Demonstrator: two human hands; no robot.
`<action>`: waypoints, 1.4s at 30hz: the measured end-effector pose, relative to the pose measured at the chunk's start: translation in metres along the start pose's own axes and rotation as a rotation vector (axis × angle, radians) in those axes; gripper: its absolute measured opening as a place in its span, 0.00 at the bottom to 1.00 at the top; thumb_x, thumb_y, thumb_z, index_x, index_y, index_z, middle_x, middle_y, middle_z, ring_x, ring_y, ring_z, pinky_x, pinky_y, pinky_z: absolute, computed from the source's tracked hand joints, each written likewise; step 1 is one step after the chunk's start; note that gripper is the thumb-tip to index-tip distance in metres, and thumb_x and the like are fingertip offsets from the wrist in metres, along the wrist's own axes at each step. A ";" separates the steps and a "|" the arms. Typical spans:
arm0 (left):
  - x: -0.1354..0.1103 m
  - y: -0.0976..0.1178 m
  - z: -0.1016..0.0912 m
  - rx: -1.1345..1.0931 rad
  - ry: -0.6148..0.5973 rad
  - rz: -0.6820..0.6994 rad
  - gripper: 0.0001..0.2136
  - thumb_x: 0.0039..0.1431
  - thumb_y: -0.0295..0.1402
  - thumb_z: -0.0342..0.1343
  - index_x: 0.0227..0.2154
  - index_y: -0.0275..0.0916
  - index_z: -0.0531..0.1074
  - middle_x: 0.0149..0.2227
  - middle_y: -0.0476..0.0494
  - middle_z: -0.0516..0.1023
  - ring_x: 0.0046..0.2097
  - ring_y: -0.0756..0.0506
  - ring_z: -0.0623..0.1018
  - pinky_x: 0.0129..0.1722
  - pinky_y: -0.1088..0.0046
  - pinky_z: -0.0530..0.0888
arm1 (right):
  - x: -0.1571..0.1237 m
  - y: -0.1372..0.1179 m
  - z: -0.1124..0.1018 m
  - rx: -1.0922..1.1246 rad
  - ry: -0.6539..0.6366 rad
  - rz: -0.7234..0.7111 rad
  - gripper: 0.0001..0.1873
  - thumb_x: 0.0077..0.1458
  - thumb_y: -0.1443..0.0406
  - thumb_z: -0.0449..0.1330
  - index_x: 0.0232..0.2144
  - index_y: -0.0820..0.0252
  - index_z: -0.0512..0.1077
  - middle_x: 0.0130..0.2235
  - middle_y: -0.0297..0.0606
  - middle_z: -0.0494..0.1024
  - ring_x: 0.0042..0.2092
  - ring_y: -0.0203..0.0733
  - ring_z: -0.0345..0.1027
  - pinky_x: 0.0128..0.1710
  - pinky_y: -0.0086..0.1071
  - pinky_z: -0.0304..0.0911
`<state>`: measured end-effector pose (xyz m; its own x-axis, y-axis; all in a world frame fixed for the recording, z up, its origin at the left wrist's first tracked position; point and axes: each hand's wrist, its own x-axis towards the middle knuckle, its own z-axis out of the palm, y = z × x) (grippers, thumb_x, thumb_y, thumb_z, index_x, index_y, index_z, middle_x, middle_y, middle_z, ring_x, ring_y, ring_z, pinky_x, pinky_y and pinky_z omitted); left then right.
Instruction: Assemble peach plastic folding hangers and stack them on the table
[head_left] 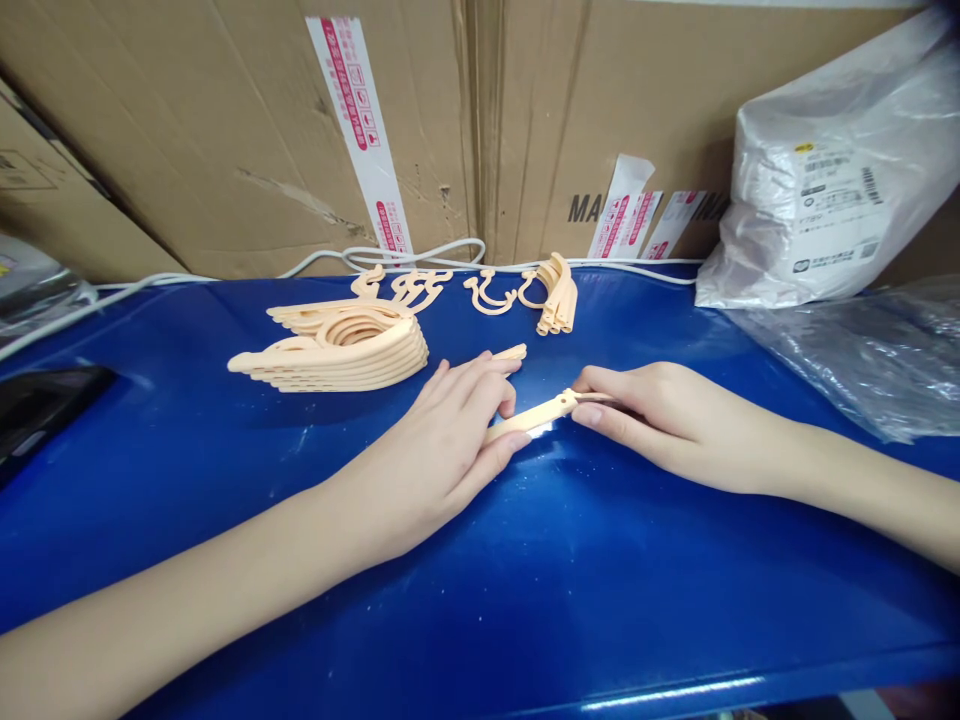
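Note:
Between the thumb and fingers of my left hand (442,440) is a cream plastic hanger arm (536,413), held low over the blue table. My right hand (675,420) pinches a thin cream plastic piece (592,397) that meets the arm's holed right end; most of it is hidden by my fingers. Another cream end (512,352) shows beyond my left fingertips. To the left lies a neat stack of cream hanger arms (330,365). Behind are several loose cream hooks (416,288), another hook (491,292) and a bunch of short curved pieces (557,295).
Large cardboard boxes (225,120) stand along the back edge of the blue table (480,600). A white cable (637,268) runs before them. At right sit a labelled plastic parcel (810,200) and clear wrap (862,350); a dark phone-like object (45,410) lies at left.

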<state>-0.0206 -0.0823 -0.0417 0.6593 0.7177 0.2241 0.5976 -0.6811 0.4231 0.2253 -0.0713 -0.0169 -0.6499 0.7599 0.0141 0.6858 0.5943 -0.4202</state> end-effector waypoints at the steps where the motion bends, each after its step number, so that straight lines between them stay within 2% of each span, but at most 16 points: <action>1: 0.000 0.000 0.000 0.020 -0.009 0.008 0.08 0.71 0.38 0.42 0.42 0.41 0.62 0.64 0.37 0.62 0.69 0.39 0.56 0.65 0.44 0.57 | 0.000 0.000 0.001 0.029 -0.002 0.000 0.19 0.68 0.52 0.45 0.32 0.57 0.65 0.25 0.31 0.69 0.26 0.36 0.63 0.28 0.31 0.52; 7: 0.002 -0.001 0.000 0.163 -0.022 0.105 0.15 0.72 0.35 0.37 0.40 0.35 0.69 0.62 0.33 0.65 0.67 0.35 0.59 0.64 0.40 0.57 | 0.002 -0.001 0.005 0.078 0.018 -0.014 0.18 0.68 0.54 0.46 0.32 0.58 0.65 0.24 0.30 0.68 0.25 0.35 0.62 0.27 0.31 0.51; 14: 0.002 0.000 0.000 0.181 -0.043 0.099 0.14 0.72 0.36 0.37 0.40 0.35 0.66 0.65 0.30 0.59 0.68 0.37 0.58 0.64 0.39 0.57 | 0.003 -0.001 0.010 -0.010 0.038 0.002 0.19 0.69 0.54 0.43 0.32 0.57 0.63 0.24 0.31 0.68 0.24 0.36 0.62 0.26 0.31 0.51; 21: 0.003 -0.001 0.002 0.186 -0.046 0.095 0.14 0.72 0.36 0.37 0.39 0.36 0.66 0.65 0.30 0.60 0.68 0.37 0.59 0.64 0.39 0.58 | 0.002 0.001 0.014 -0.099 0.046 0.004 0.19 0.69 0.53 0.41 0.32 0.57 0.62 0.24 0.32 0.69 0.23 0.37 0.64 0.25 0.30 0.52; 25: 0.002 -0.002 0.003 0.165 -0.029 0.094 0.14 0.72 0.36 0.37 0.40 0.37 0.65 0.66 0.32 0.59 0.67 0.38 0.59 0.64 0.40 0.57 | 0.002 0.006 0.014 -0.185 0.060 -0.071 0.23 0.70 0.51 0.37 0.31 0.57 0.60 0.22 0.31 0.68 0.20 0.36 0.62 0.21 0.29 0.49; 30: 0.001 -0.001 0.000 0.156 -0.062 0.089 0.14 0.72 0.36 0.37 0.40 0.36 0.66 0.66 0.31 0.59 0.68 0.37 0.59 0.64 0.39 0.57 | 0.003 0.009 0.016 -0.440 0.179 -0.211 0.24 0.70 0.53 0.35 0.30 0.58 0.61 0.19 0.29 0.67 0.17 0.35 0.62 0.18 0.30 0.45; 36: 0.001 0.000 -0.001 0.153 -0.079 0.095 0.15 0.72 0.36 0.37 0.41 0.36 0.67 0.65 0.32 0.60 0.68 0.38 0.59 0.64 0.40 0.57 | 0.003 0.010 0.016 -0.703 0.271 -0.343 0.22 0.71 0.58 0.37 0.29 0.59 0.62 0.21 0.29 0.69 0.18 0.34 0.62 0.19 0.31 0.46; 42: 0.002 0.000 -0.002 0.144 -0.094 0.092 0.15 0.72 0.35 0.37 0.42 0.35 0.68 0.65 0.33 0.61 0.68 0.38 0.58 0.65 0.40 0.55 | 0.002 0.014 0.014 -0.833 0.290 -0.416 0.23 0.72 0.60 0.37 0.29 0.60 0.63 0.23 0.31 0.70 0.20 0.33 0.62 0.21 0.31 0.47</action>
<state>-0.0202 -0.0810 -0.0398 0.7498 0.6394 0.1702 0.5874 -0.7617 0.2736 0.2291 -0.0644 -0.0355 -0.8632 0.4162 0.2857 0.5041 0.7410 0.4436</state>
